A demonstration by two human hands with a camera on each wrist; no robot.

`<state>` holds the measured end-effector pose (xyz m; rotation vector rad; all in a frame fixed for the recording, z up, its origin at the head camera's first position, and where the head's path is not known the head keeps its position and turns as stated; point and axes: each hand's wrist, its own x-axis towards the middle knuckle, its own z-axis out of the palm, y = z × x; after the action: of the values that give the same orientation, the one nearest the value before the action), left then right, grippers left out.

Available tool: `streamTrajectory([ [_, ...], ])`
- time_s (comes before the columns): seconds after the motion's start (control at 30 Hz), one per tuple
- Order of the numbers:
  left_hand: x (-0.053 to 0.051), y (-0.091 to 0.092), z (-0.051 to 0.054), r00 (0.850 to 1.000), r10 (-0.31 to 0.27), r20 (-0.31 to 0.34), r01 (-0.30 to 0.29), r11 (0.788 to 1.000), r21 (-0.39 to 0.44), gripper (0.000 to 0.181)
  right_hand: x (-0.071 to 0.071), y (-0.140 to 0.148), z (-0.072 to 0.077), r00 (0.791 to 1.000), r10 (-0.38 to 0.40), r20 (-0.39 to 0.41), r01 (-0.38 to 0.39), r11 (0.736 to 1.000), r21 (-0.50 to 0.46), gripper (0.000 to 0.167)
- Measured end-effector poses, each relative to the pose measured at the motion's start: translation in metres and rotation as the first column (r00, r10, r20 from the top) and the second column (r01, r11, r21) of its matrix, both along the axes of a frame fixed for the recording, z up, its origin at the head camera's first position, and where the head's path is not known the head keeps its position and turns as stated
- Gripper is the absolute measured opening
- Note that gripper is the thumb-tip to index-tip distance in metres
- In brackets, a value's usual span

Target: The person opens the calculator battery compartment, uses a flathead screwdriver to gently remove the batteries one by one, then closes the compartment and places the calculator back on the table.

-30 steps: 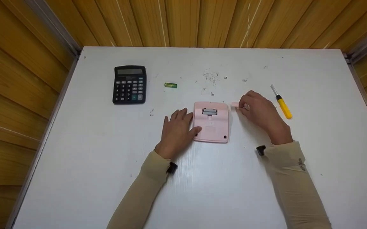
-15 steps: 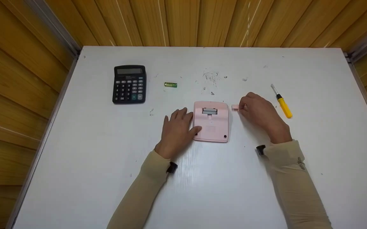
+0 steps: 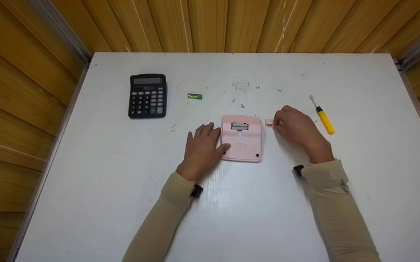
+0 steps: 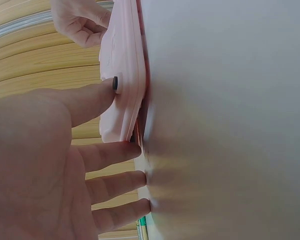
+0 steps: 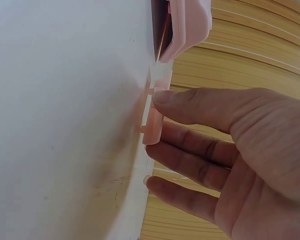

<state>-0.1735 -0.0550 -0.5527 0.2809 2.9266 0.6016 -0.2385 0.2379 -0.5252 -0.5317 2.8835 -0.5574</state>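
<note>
Let the loose left hand (image 3: 200,152) steady the pink case (image 3: 245,149) as the right hand (image 3: 298,129) pinches what may be its lid (image 3: 269,122).

Pink device (image 3: 241,145), pink cover (image 3: 269,122), black calculator (image 3: 147,96), green battery (image 3: 195,96), yellow screwdriver handle (image 3: 326,122), white bench (image 3: 246,211), yellow-brown wood-grain wall (image 3: 210,27)

Pink device (image 3: 244,147) lies underside up on the white tabletop (image 3: 253,218), battery compartment (image 3: 239,126) uncovered, grey contents showing. Left hand (image 3: 202,152) rests at its left edge, fingers spread, thumb on the casing. Right hand (image 3: 296,129) pinches a small pink piece (image 3: 268,122), near the device's right edge but apart from it. Also noted: black calculator (image 3: 147,96), face up, far left; green battery (image 3: 195,96) lying between calculator and device; yellow-handled screwdriver (image 3: 325,121) right of the right hand.
</note>
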Motion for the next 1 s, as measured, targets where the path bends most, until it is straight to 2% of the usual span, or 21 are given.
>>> streamTrajectory([
  [0.57, 0.0, 0.0, 0.0, 1.0, -0.004, -0.007, 0.004, 1.0, -0.012, 0.065, 0.0, 0.0, 0.001, 1.0, -0.018, -0.021, 0.018, 1.0, -0.005, 0.013],
  [0.8, -0.001, 0.0, -0.001, 1.0, -0.005, -0.004, 0.005, 1.0, -0.018, 0.065, -0.001, -0.004, 0.004, 0.997, -0.047, 0.055, 0.047, 0.999, -0.009, 0.019],
  [1.0, 0.0, 0.0, 0.0, 1.0, -0.005, 0.0, 0.005, 1.0, -0.017, 0.066, -0.001, -0.013, 0.004, 0.992, -0.057, 0.108, 0.062, 0.997, -0.047, 0.035],
])
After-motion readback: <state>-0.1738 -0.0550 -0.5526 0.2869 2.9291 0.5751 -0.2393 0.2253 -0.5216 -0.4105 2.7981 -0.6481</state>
